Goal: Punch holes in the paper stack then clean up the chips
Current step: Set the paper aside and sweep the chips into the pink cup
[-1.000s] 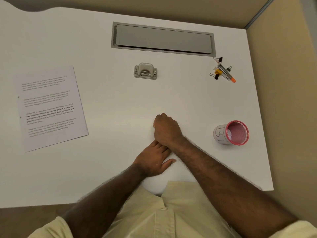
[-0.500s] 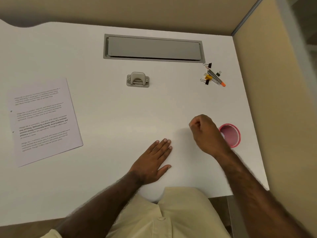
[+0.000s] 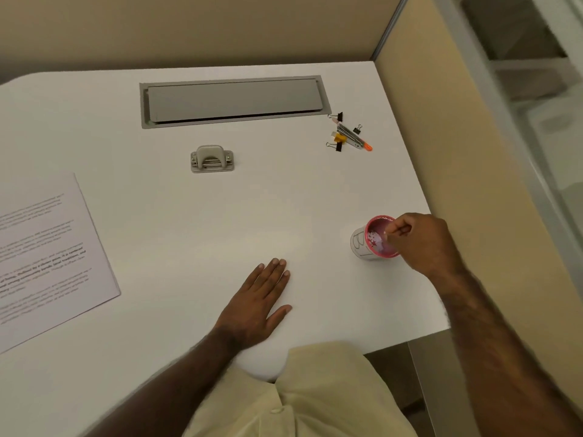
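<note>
Pink-rimmed mesh cup (image 3: 375, 239) near bench (image 3: 189, 222) right edge, white paper chips (image 3: 376, 241) inside. Right hand (image 3: 424, 241) over rim, grip pinched narrow; contents cannot tell. Left hand (image 3: 257, 302) flat, grip wide. Printed paper stack (image 3: 47, 257) far left. Risk: knuckles tipping cup, spilling chips.

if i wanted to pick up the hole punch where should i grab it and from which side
Grip the hole punch across its flat base, at the two short ends, coming from above. It sits upright and alone on the desk; its arched lever rises in the middle, so pinching there would likely press it down.
</note>
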A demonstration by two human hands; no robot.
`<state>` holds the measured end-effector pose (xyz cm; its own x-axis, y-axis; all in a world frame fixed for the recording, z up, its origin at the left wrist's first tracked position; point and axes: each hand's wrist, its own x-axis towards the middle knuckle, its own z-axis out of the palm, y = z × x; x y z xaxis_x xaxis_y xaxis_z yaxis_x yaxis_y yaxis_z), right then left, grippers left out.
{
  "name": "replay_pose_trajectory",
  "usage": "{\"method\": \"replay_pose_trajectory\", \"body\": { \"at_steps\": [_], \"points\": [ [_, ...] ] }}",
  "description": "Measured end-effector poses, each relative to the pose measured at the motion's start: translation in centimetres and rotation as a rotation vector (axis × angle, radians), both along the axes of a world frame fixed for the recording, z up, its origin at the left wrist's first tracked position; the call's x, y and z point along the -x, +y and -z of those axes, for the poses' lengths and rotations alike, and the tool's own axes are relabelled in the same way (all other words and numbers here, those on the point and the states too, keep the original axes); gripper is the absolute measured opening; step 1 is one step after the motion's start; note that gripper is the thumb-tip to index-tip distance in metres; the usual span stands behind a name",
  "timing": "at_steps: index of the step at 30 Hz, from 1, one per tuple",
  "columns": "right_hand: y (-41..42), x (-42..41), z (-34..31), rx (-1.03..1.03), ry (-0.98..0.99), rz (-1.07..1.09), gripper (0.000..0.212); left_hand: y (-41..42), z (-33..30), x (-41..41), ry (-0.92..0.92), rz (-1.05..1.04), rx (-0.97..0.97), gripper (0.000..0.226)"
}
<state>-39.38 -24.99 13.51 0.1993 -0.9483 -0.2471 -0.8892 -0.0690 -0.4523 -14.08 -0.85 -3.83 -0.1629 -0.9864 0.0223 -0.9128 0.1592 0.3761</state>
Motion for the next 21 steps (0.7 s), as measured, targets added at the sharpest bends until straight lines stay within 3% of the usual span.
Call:
{"method": "replay_pose_trajectory", "body": {
  "at_steps": [15,21],
  "points": [
    [-0.07,0.80,-0.34,0.028,-0.027,0.016,0.016,-0.02,0.12,0.03,-0.040,0.017,-0.059,0.072],
    [-0.30,0.99,-0.07,0.127,-0.026,-0.049,0.013,-0.06,-0.29,0.11,-0.053,0.014,-0.098,0.071]
  ]
}}
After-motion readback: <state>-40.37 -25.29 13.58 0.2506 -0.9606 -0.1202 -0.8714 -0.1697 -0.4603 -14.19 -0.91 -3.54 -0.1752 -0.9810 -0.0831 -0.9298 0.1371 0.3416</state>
